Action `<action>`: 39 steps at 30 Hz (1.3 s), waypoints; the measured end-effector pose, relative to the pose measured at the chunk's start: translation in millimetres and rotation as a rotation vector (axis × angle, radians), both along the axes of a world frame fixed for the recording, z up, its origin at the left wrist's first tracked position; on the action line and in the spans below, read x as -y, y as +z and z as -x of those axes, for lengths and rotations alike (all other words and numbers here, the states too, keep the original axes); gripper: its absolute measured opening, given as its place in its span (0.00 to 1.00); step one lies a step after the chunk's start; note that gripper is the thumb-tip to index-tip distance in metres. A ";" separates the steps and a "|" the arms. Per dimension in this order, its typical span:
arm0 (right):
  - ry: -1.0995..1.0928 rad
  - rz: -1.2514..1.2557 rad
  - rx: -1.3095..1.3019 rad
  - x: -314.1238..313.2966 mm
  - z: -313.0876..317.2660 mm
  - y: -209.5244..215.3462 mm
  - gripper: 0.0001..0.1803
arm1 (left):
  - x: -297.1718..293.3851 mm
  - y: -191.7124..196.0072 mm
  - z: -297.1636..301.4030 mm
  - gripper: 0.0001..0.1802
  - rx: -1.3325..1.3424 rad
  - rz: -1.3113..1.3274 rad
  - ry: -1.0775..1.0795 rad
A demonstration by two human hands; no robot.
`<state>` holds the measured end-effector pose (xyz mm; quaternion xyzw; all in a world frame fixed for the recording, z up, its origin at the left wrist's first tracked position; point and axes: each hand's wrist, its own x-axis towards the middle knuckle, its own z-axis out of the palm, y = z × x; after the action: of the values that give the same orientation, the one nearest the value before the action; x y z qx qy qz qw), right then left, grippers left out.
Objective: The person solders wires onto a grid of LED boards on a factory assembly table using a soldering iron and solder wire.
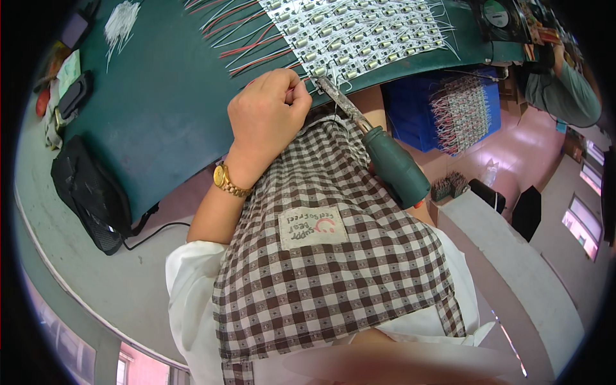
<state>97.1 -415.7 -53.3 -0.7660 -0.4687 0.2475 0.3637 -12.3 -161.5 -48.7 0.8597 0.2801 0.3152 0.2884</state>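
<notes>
My left hand (268, 106) is closed in a pinch at the near edge of a panel of small white circuit boards (359, 35). Thin wires run up to its fingers; exactly what the fingertips hold is hidden. A soldering iron (394, 160) with a dark green handle slants from the right, its tip at the corner of the panel beside my left hand. Behind the handle is my right hand (371, 169), mostly hidden, with only a little skin showing at the handle's edge. Red and white wires (250, 45) stick out from the panel's left side.
A bundle of white wires (120, 24) lies on the green tabletop (163, 83). A black bag (90, 192) sits at the table's left edge. Right of me, a blue bin (407, 109) carries more wired boards (462, 112). Another person's arm (568, 96) shows at the far right.
</notes>
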 end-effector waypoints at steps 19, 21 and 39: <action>-0.178 -0.095 -0.331 -7.3 9.3 31.2 0.09 | 3.4 0.1 4.4 0.03 0.004 -0.013 -0.024; -0.175 -0.184 -0.141 -3.4 12.0 27.3 0.05 | 4.2 0.6 4.4 0.04 -0.018 -0.014 -0.028; -0.639 0.846 -0.664 -0.6 0.5 0.5 0.08 | 8.0 -3.0 5.2 0.05 -0.038 -0.088 -0.100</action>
<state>96.6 -415.1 -52.8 -0.8284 0.0601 0.5154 0.2110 -17.6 -169.5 -51.7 0.8904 0.2279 0.2960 0.2602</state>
